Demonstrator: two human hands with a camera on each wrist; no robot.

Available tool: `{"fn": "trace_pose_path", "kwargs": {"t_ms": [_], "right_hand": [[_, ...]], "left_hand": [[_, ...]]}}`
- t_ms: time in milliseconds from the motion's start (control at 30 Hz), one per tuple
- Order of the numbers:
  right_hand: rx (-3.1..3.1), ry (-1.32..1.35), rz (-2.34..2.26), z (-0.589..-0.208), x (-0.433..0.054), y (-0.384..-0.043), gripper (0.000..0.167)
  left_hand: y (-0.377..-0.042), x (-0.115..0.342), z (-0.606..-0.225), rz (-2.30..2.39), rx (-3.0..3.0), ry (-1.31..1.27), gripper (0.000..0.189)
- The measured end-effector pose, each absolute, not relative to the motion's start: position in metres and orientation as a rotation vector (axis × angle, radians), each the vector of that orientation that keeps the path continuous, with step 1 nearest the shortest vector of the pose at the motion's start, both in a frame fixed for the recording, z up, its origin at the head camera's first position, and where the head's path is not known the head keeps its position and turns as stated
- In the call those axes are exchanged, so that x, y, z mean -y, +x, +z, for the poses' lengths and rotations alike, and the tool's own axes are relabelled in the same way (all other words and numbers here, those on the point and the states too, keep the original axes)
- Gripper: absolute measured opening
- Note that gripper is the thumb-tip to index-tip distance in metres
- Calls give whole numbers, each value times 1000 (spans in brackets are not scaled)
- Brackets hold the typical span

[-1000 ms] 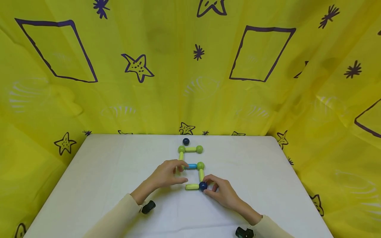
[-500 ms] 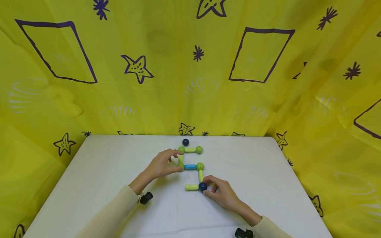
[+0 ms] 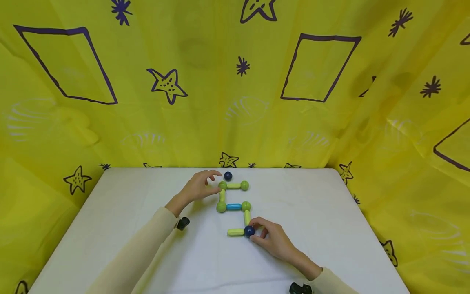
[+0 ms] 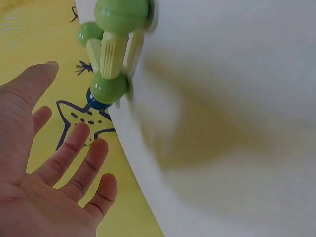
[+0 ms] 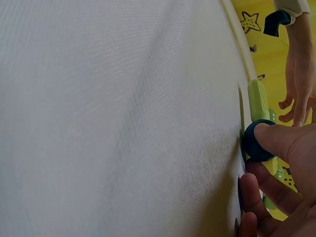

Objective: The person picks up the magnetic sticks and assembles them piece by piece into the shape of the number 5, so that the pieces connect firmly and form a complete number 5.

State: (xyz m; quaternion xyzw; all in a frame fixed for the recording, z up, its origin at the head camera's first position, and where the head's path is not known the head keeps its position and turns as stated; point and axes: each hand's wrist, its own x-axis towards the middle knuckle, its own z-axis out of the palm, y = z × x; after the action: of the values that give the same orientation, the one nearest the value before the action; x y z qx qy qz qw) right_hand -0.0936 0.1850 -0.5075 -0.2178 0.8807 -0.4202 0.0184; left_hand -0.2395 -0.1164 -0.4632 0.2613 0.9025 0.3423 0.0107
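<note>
Rods and balls form a stepped figure on the white table. At its near corner my right hand (image 3: 273, 239) pinches a dark blue ball (image 3: 249, 231) between thumb and fingers; the right wrist view shows the thumb pressed on it. A pale green rod (image 3: 236, 232) points left from that ball. My left hand (image 3: 200, 185) hovers at the far left corner, fingers spread and holding nothing. Beside it are a green ball (image 3: 222, 185) and a loose dark blue ball (image 3: 228, 176). A blue rod (image 3: 233, 207) joins two green balls mid-figure.
The white table (image 3: 330, 204) meets a yellow curtain (image 3: 205, 122) with drawn stars at its back edge. Each wrist carries a small black camera, such as the left camera (image 3: 182, 223).
My left hand has moved away from the blue rod, past the left side of the figure, toward the loose dark blue ball at the back. The right hand keeps its pinch.
</note>
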Motion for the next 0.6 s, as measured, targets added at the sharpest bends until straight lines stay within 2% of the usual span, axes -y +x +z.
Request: {"fn": "trace_pose_path", "kwargs": {"t_ms": [600], "right_hand": [[-2749, -685, -1317, -510, -185, -94, 34]], "left_hand": [[-289, 103, -463, 1003, -2712, 737, 52]]}}
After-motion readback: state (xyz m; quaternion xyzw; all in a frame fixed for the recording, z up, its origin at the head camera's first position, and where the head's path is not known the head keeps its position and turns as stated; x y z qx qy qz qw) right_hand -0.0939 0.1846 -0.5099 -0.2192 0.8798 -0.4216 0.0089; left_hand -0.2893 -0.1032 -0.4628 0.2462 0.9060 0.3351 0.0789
